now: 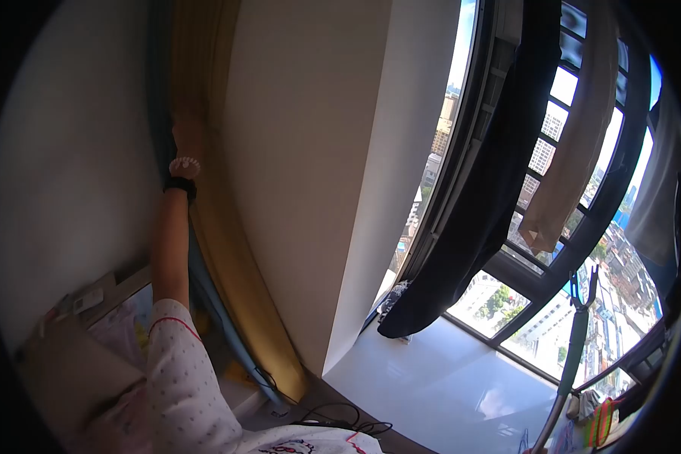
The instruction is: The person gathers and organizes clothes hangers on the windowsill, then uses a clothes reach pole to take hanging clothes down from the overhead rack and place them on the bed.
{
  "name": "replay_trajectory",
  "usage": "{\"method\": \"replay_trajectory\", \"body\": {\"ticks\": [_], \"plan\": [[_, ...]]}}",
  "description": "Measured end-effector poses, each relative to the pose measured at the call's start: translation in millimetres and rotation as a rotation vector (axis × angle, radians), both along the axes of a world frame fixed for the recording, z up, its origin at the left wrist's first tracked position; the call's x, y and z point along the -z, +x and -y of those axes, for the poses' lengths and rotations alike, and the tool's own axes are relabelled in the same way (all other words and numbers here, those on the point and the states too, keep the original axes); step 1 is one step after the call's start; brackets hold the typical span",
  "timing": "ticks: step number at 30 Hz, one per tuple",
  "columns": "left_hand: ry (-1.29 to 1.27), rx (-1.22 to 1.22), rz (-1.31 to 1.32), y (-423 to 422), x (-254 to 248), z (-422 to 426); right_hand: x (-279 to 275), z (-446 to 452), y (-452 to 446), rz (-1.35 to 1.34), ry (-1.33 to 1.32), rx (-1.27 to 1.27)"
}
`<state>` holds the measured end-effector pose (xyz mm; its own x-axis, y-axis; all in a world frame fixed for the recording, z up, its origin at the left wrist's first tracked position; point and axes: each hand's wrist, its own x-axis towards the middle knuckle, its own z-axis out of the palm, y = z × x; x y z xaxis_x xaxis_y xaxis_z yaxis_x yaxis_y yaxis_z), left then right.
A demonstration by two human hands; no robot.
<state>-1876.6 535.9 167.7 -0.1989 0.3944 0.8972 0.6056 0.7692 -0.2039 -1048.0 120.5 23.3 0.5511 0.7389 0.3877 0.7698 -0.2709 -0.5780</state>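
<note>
My left arm, in a white dotted sleeve with red trim, reaches up along the wall. My left hand (188, 135) is closed on the gathered yellow curtain (238, 272), in dim light that blurs its fingers. A dark band and a beaded bracelet (184, 167) circle the wrist. Beside the yellow cloth hangs a narrow blue curtain (210, 299), running down to the floor. My right hand is outside the picture.
A pale wall column (303, 151) stands right of the curtains. Dark trousers (484, 189) and a beige garment (575, 136) hang before the barred window. A forked clothes pole (576, 348) leans at lower right. Black cables (348, 415) lie near the curtain's foot.
</note>
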Motion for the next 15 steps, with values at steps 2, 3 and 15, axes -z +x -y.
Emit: {"method": "replay_trajectory", "body": {"ticks": [2,3,15], "plan": [[-0.102,0.239,0.302,95.8,-28.8,63.5,-4.6,-6.1,-26.6,0.009,0.267,-0.144],[-0.083,0.365,0.346,112.8,-27.7,84.2,-7.4,-15.2,-36.6,0.010,0.278,-0.113],[-0.541,2.385,1.069,385.0,-81.7,212.8,-53.8,-60.2,-88.7,-0.198,0.344,-0.297]]}}
